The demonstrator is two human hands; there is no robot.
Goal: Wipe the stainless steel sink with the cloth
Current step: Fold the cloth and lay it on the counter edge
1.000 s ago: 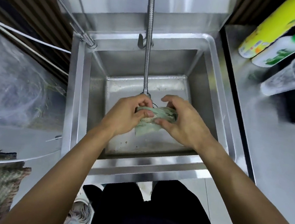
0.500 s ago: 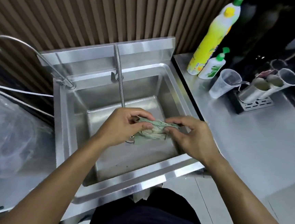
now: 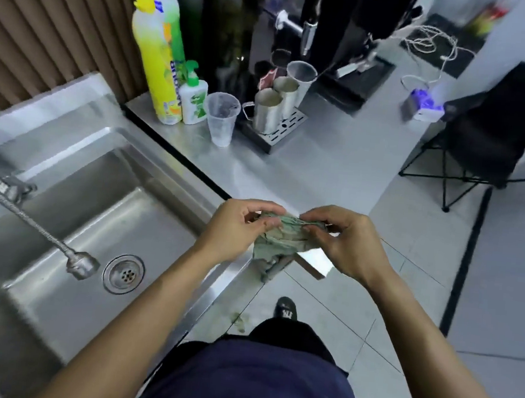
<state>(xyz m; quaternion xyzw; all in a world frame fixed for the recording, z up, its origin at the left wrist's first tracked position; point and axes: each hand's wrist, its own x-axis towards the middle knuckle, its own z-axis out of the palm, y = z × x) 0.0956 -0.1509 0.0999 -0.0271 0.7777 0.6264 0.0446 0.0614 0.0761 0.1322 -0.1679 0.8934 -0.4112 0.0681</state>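
Note:
The stainless steel sink point(image 3: 73, 201) fills the left of the view, with its drain point(image 3: 124, 274) on the basin floor and a flexible faucet hose point(image 3: 30, 223) hanging over it. A crumpled pale green cloth point(image 3: 278, 240) is bunched between both hands, held in the air past the sink's right front corner, above the counter's edge. My left hand point(image 3: 236, 228) pinches its left end and my right hand point(image 3: 343, 240) pinches its right end. A loose tail of cloth hangs down.
On the steel counter point(image 3: 305, 170) to the right stand a yellow detergent bottle point(image 3: 160, 50), a small white bottle point(image 3: 194, 97), a clear plastic cup point(image 3: 221, 119) and metal cups on a drip tray point(image 3: 274, 126). A black folding chair point(image 3: 495, 130) stands on the tiled floor.
Both hands carried the cloth from above the basin rightward, out past the sink's right corner. The view swung right, bringing the counter and chair into sight.

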